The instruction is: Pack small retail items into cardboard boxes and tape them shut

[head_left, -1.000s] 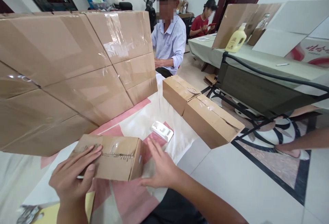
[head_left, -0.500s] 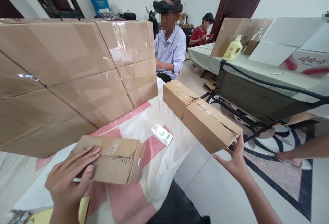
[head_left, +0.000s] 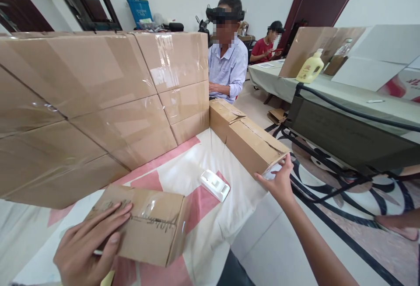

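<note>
My left hand point(head_left: 95, 238) lies with fingers stretched out over a small brown cardboard box point(head_left: 154, 222), on the left of the table. A white object, mostly hidden, shows beneath the palm. My right hand point(head_left: 278, 179) grips the near end of a long cardboard box point(head_left: 254, 144), thumb at the lower left corner and fingers at the upper right one. Another cardboard box point(head_left: 226, 113) continues the row behind it, touching the big wall of taped boxes point(head_left: 131, 89). Between my hands, a white plastic device point(head_left: 215, 185) rests on the tablecloth.
A pink-and-white cloth point(head_left: 193, 224) covers the table. Across from me sits a person in a light shirt point(head_left: 229, 65); another in red point(head_left: 262, 50) sits farther back. At the right are a dark folding chair point(head_left: 341, 133) and a second table point(head_left: 348, 95) with a yellow bottle point(head_left: 310, 67).
My right hand has moved the long box and the one behind it left, closing the gap to the box wall. My left hand stays on the small box. The view has shifted slightly.
</note>
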The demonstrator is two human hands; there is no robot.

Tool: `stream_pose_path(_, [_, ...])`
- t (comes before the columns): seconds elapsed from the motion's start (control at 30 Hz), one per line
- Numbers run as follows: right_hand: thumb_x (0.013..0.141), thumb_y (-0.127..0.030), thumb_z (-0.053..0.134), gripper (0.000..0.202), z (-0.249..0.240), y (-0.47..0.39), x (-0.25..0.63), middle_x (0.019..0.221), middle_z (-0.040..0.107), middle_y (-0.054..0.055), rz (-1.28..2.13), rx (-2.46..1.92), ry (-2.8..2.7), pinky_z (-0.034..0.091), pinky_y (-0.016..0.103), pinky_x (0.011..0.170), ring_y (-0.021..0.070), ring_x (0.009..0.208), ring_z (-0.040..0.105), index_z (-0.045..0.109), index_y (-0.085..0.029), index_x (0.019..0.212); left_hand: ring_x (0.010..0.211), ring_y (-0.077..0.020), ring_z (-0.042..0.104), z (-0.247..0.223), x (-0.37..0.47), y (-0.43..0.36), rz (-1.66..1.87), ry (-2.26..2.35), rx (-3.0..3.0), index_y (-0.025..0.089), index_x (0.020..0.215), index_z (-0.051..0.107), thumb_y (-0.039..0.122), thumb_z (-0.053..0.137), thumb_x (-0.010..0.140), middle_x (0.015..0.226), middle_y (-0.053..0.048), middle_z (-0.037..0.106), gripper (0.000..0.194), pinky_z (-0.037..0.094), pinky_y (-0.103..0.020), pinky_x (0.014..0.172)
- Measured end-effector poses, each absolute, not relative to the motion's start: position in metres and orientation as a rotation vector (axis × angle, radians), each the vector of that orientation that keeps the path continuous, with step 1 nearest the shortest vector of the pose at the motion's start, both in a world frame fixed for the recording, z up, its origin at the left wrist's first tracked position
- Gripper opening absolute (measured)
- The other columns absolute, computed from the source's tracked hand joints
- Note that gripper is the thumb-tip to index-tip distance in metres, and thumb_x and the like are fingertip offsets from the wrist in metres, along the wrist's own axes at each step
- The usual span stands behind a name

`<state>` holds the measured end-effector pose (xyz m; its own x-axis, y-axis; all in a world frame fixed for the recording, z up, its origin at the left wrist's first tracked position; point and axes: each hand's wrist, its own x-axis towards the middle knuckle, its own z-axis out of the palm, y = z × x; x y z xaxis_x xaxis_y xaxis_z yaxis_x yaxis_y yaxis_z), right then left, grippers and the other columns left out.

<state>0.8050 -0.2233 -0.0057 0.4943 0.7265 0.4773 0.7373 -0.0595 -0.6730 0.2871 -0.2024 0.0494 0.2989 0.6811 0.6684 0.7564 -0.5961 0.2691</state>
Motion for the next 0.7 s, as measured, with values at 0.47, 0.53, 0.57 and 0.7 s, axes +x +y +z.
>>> stream_pose_path(0.47, [0.080,-0.056,0.076,0.115,0.025,-0.161,0.753,0.164,0.013,0.028,0.050,-1.871,-1.273,0.030,0.067,0.117,0.0457,0.154,0.016,0.010,-0.013,0.163,0.101,-0.0276,0.073,0.059,0.299,-0.200,-1.247,-1.156,-2.379,0.027,0.100,0.072,0.022,0.055,0.088,0.096,-0.004,0.081,0.022,0.048,-0.041,0.077])
stream_pose_path(0.53, [0.088,-0.050,0.071,0.094,0.035,-0.197,0.716,0.162,0.027,0.023,0.038,-1.715,-1.284,0.039,0.063,0.114,0.0405,0.151,0.029,0.020,-0.020,0.162,0.098,-0.0271,0.073,0.055,0.296,-0.200,-1.259,-1.144,-2.364,0.027,0.100,0.073,0.022,0.056,0.088,0.096,-0.005,0.081,0.022,0.046,-0.041,0.077])
stream_pose_path(0.57, [0.091,-0.045,0.068,0.084,0.037,-0.217,0.693,0.157,0.038,0.020,0.077,-1.587,-1.374,0.042,0.060,0.113,0.0372,0.147,0.039,0.025,-0.023,0.160,0.095,-0.0266,0.072,0.053,0.295,-0.200,-1.270,-1.144,-2.349,0.027,0.100,0.074,0.022,0.056,0.088,0.095,-0.005,0.081,0.021,0.045,-0.041,0.077])
stream_pose_path(0.7, [0.075,-0.050,0.086,0.112,0.029,-0.276,0.600,0.165,0.032,0.015,0.617,-1.213,-1.883,0.041,0.053,0.118,0.0377,0.152,0.034,0.019,-0.031,0.163,0.084,-0.0252,0.067,0.047,0.295,-0.202,-1.311,-1.175,-2.273,0.027,0.096,0.075,0.021,0.056,0.091,0.091,-0.005,0.081,0.021,0.039,-0.041,0.078])
